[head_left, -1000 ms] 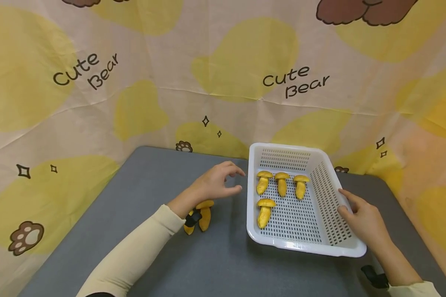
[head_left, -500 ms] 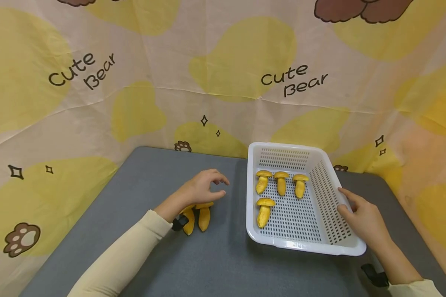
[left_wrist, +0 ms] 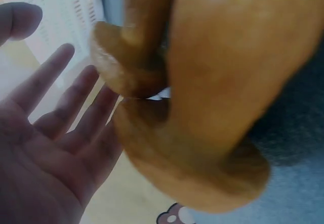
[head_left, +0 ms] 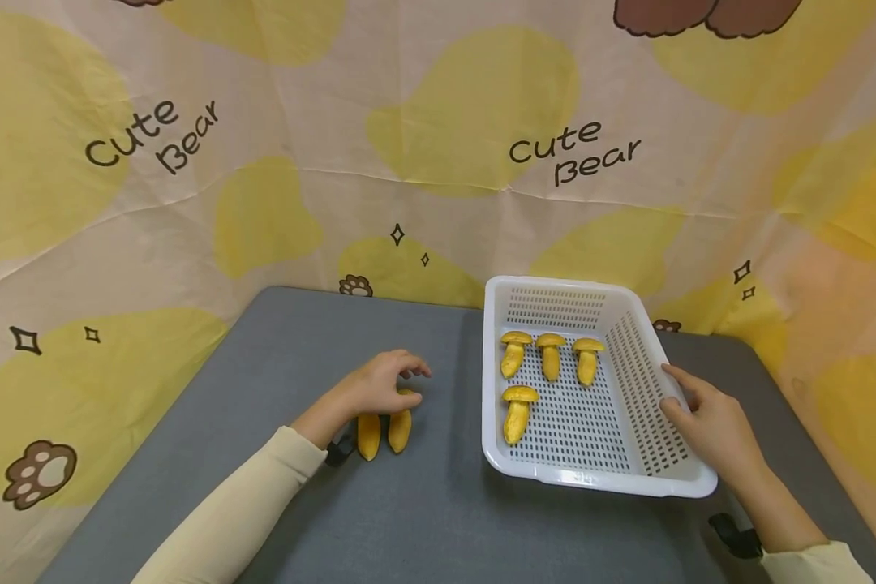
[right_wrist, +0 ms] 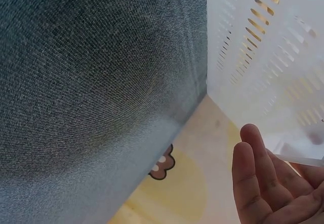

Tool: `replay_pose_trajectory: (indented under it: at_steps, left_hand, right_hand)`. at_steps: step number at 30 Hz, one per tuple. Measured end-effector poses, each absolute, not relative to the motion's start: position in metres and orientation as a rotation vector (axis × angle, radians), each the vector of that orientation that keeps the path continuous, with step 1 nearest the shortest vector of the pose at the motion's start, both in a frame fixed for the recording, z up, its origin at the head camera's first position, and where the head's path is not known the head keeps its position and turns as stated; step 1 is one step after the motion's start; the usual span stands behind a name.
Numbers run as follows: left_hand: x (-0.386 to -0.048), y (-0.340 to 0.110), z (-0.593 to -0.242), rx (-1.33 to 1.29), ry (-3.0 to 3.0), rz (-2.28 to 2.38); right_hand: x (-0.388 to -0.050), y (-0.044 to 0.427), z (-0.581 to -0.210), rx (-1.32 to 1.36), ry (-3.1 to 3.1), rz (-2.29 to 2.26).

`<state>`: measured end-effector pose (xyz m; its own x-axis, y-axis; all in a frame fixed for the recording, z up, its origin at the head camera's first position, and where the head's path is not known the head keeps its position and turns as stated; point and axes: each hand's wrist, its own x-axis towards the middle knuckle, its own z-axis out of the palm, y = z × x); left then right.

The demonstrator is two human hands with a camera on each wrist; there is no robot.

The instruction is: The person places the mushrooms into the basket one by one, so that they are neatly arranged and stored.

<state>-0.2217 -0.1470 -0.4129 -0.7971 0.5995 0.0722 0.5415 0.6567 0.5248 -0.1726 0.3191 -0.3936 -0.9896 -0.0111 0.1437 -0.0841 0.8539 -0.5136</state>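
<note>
Two yellow mushrooms lie side by side on the grey table: a left mushroom (head_left: pixel 368 438) and a right mushroom (head_left: pixel 400 430). My left hand (head_left: pixel 380 381) is over them, covering the left one's cap and part of the right one's, its fingers spread and loosely bent. Nothing is held in it; in the left wrist view the nearer mushroom (left_wrist: pixel 238 57) looms large beside the extended fingers. With thumb and fingers my right hand (head_left: pixel 719 426) grips the right rim of a white plastic basket (head_left: pixel 491 389). Several yellow mushrooms (head_left: pixel 517 418) lie inside, towards its left side.
Behind the grey table (head_left: pixel 292 349) hangs a printed cloth (head_left: pixel 438 146), close to the basket's far side. The basket occupies the table's right half, with a gap of bare tabletop between it and the two loose mushrooms.
My left hand has moved left and towards me, away from the basket to above the two loose mushrooms. The right hand keeps its grip on the basket.
</note>
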Motion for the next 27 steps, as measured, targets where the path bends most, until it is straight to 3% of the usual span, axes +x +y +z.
replay_pose_trajectory:
  at_steps: [27]
  left_hand:
    - [-0.2206,-0.1536,-0.42,0.778,2.665,0.761]
  right_hand:
    - [-0.1729,0.32,-0.3932,0.06,-2.926,0.84]
